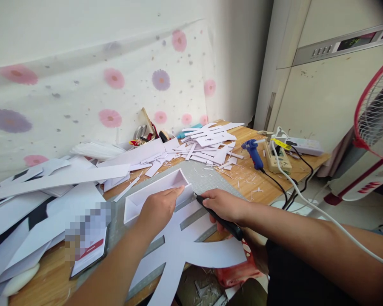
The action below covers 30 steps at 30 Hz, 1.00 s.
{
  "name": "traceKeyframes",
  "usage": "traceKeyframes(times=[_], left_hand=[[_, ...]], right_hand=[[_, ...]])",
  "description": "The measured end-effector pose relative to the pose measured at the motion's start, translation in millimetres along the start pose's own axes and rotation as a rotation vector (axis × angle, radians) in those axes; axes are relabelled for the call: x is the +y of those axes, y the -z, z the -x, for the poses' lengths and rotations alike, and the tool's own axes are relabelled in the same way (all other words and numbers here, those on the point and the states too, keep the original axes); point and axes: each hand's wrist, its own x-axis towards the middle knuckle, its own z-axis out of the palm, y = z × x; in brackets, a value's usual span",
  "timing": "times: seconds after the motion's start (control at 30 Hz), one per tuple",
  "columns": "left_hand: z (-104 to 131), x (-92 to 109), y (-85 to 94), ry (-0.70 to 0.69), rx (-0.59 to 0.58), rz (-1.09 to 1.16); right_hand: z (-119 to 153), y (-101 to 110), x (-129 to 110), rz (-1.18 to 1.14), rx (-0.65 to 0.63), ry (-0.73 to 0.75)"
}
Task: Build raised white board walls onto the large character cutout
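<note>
An open white foam-board box (158, 191) rests on the grey cutting mat (210, 176). My left hand (159, 208) grips its near wall, with the fingers reaching toward the right corner. In my right hand (221, 206) is a black utility knife (225, 222), its tip pointing at the box's right end; whether the blade touches the board I cannot tell. Below both hands lies a white cut-out sheet (175, 248) with slots and curved arms, partly overhanging the table's front edge. My left wrist hides part of that sheet.
White board scraps (207, 144) cover the back of the wooden table (276, 189); larger sheets (51, 216) pile up at left beside a phone (91, 250). A blue glue gun (253, 154), a power strip (276, 155) and cables lie at right. A fan (379, 110) stands beyond.
</note>
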Motion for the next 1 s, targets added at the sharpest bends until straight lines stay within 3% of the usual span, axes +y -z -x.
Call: traceKeyframes(times=[0.23, 0.47, 1.0], left_hand=[[1, 0, -3.3, 0.038, 0.001, 0.021], [2, -3, -8.2, 0.067, 0.030, 0.074], [2, -1, -5.5, 0.126, -0.037, 0.127]], right_hand=[[1, -7, -2, 0.014, 0.069, 0.120], [4, -13, -6, 0.041, 0.112, 0.109], [10, -19, -12, -0.182, 0.122, 0.083]])
